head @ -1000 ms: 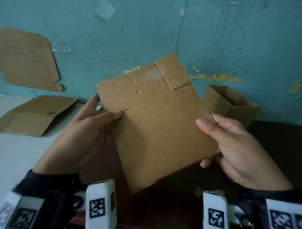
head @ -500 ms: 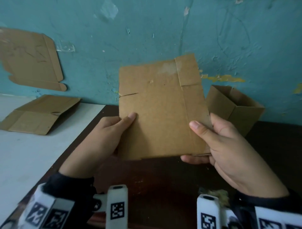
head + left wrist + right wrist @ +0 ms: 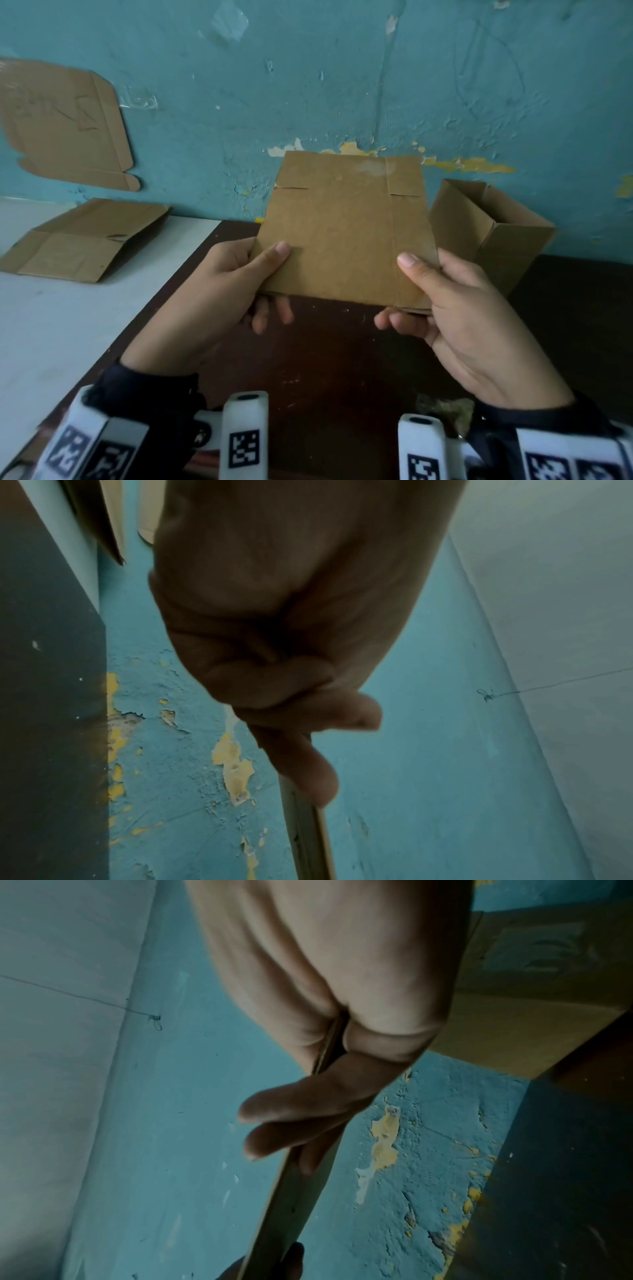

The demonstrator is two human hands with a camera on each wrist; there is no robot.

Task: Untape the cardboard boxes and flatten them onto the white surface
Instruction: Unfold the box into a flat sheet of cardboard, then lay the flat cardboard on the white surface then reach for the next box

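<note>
Against a peeling teal wall [image 3: 342,85], both hands, left hand [image 3: 219,294] and right hand [image 3: 459,308], are pinching a flattened box [image 3: 342,233] mid-frame above the dark table [image 3: 325,359], one flat [image 3: 85,240] already lying on the white surface [image 3: 51,325] at left, one open box [image 3: 493,233] at right still awaiting flattening.

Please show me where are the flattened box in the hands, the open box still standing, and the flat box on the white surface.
held flattened box [image 3: 342,236]: head view, middle of its face.
open standing box [image 3: 507,250]: head view, front wall.
flat box on the white surface [image 3: 78,243]: head view, its middle panel.
</note>
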